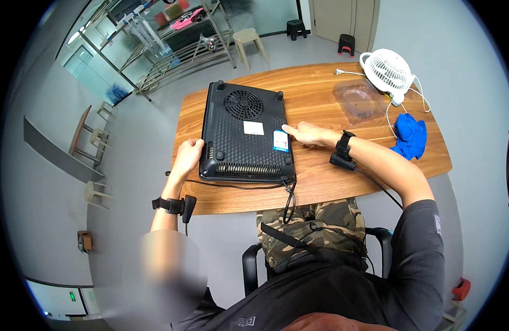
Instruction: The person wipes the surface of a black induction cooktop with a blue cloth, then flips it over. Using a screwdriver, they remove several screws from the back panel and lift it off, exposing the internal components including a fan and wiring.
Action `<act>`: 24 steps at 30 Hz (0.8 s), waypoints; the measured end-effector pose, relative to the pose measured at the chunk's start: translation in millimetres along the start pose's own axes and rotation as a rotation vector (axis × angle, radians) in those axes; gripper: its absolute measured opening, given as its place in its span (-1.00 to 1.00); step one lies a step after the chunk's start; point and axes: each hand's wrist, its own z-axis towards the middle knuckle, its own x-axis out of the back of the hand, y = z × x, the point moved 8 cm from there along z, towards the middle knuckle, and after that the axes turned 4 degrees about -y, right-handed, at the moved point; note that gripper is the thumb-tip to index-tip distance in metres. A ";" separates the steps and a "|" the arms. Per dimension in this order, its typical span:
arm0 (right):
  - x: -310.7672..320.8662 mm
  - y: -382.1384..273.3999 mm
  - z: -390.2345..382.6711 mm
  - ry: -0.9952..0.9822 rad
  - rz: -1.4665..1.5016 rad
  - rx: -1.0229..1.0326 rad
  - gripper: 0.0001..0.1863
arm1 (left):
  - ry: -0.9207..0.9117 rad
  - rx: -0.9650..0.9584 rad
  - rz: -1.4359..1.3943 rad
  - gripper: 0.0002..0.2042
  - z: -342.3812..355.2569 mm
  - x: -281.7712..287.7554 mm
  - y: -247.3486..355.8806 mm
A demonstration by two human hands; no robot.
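A black induction cooker (235, 143) lies upside down on the wooden table (321, 171). Its underside shows a round fan grille, rubber feet, vent slots, a white label and a blue-and-white sticker. My left hand (188, 157) grips its left edge near the lower corner, with the fingertips mostly hidden. On the opposite side my right hand (307, 134) holds the right edge, thumb on top by the sticker and fingers underneath out of sight. The black power cord (290, 198) leaves the near right corner, hangs in a loop over the table edge and also runs left along the front.
At the table's far right stand a white fan (388, 70) with its cord, a clear plastic tray (358, 101) and a blue cloth (410, 137). A metal rack (171, 63) and stools (250, 45) are beyond the table. Black straps with small devices circle both wrists.
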 end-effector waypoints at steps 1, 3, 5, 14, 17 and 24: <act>0.1 4.8 2.4 -0.005 0.020 0.001 -0.25 | -0.003 -0.006 0.026 -0.58 3.0 -2.4 -4.5; 1.2 4.6 0.9 -0.020 0.052 0.003 -0.27 | 0.000 -0.026 -0.007 -0.58 -4.2 -11.6 0.7; 9.0 11.3 -4.9 -0.013 0.106 -0.012 -0.30 | 0.003 -0.062 -0.070 -0.58 -4.3 -25.9 2.2; 60.9 62.1 -47.3 0.049 0.074 -0.118 -0.25 | -0.126 -0.158 -0.009 -0.57 -1.2 -110.7 28.0; 68.7 83.6 -57.6 0.093 -0.020 -0.130 -0.17 | -0.198 -0.131 0.031 -0.53 -4.7 -132.0 37.2; 69.2 92.7 -76.5 0.072 -0.112 -0.165 -0.10 | -0.358 -0.063 0.081 -0.38 -17.0 -179.3 35.1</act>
